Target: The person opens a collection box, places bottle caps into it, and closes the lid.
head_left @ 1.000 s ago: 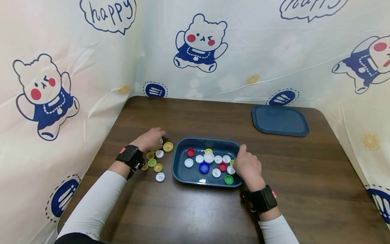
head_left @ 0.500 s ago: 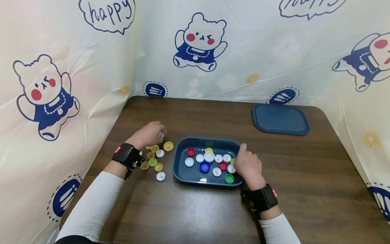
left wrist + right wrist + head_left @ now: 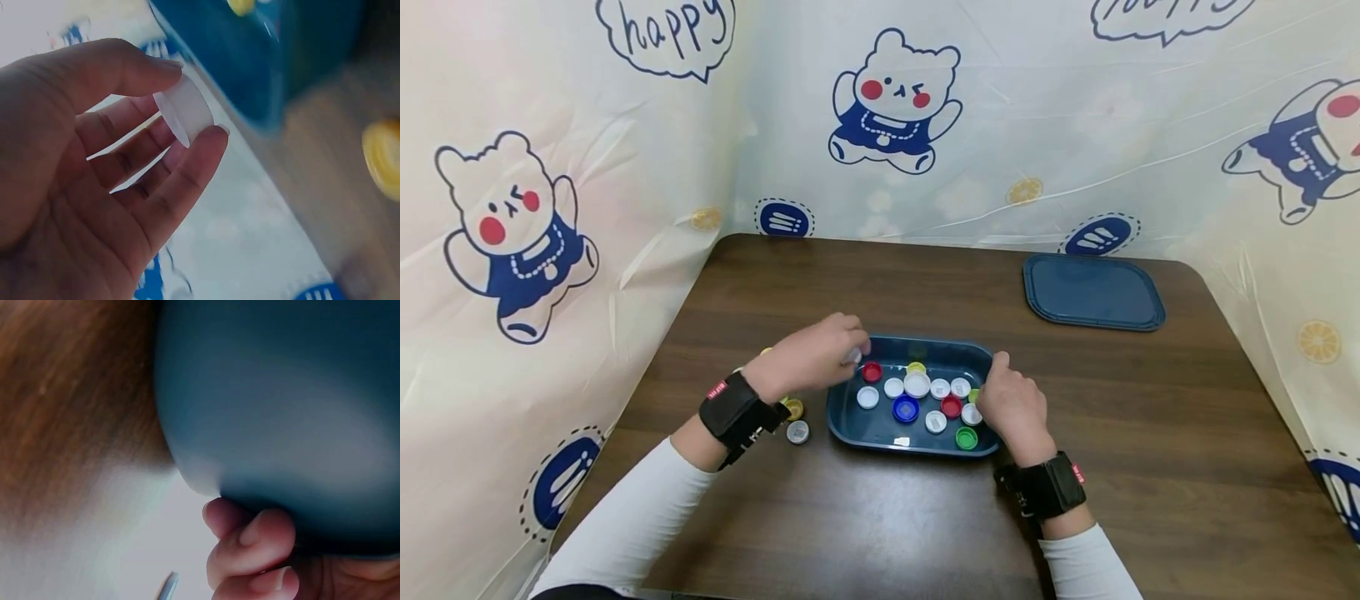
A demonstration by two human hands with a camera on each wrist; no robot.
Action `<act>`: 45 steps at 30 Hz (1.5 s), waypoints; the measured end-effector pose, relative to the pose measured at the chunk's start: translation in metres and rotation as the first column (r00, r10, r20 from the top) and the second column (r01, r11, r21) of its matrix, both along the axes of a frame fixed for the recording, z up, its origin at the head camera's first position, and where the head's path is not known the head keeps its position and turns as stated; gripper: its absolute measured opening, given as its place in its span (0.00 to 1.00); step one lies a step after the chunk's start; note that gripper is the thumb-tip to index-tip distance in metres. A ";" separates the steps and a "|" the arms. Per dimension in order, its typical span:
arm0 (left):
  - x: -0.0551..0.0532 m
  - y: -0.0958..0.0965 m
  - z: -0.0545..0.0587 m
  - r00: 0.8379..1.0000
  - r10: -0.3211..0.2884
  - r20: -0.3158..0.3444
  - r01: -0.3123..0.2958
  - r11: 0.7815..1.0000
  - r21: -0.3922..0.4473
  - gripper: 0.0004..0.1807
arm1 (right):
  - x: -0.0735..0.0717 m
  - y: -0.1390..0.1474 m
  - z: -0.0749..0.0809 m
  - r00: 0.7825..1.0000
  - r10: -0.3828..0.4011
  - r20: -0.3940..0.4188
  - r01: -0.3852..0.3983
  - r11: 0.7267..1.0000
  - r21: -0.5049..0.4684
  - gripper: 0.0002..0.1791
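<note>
My left hand (image 3: 816, 354) pinches a white bottle cap (image 3: 187, 111) between thumb and a fingertip, over the left end of the blue tray (image 3: 880, 442). In the left wrist view the cap is tilted, its side facing out. My right hand (image 3: 1013, 408) grips the tray's right end, fingers (image 3: 250, 553) curled at its edge in the right wrist view. Inside the tray lie several caps: white, a blue cap (image 3: 906, 408), a green cap (image 3: 966, 437), red caps and a yellow one. Left of the tray a white cap (image 3: 797, 432) lies on the table, with yellow caps partly hidden by my left hand.
A flat dark blue lid or tray (image 3: 1093, 292) lies at the back right of the brown wooden table (image 3: 880, 525). A patterned curtain (image 3: 1000, 108) hangs behind the table and along both sides.
My left hand lifted the white cap from the table by the loose caps, then carried it right to the tray. My right hand stays on the tray's right end.
</note>
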State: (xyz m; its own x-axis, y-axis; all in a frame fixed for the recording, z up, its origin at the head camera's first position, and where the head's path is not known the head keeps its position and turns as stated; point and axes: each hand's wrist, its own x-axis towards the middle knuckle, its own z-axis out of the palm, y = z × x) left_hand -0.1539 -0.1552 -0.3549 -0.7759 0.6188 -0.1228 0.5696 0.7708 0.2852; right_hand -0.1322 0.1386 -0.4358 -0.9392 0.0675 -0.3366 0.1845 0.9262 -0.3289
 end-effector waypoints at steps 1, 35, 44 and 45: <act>0.003 0.006 -0.001 1.000 -0.024 0.009 0.024 1.000 -0.004 0.11 | 0.000 0.000 0.000 1.000 -0.001 0.001 0.001 1.000 -0.001 0.23; 0.034 0.040 -0.025 0.981 -0.167 0.098 0.181 0.971 -0.156 0.25 | 0.001 0.001 -0.001 1.000 0.004 -0.010 -0.004 1.000 -0.008 0.23; 0.027 0.025 -0.005 0.993 -0.094 0.065 0.099 0.992 -0.077 0.21 | 0.001 0.001 -0.001 1.000 0.008 -0.018 -0.008 1.000 -0.013 0.22; 0.025 0.022 -0.002 0.995 -0.074 0.062 0.079 0.994 -0.069 0.20 | 0.001 0.001 -0.001 1.000 0.008 -0.016 -0.008 1.000 -0.013 0.22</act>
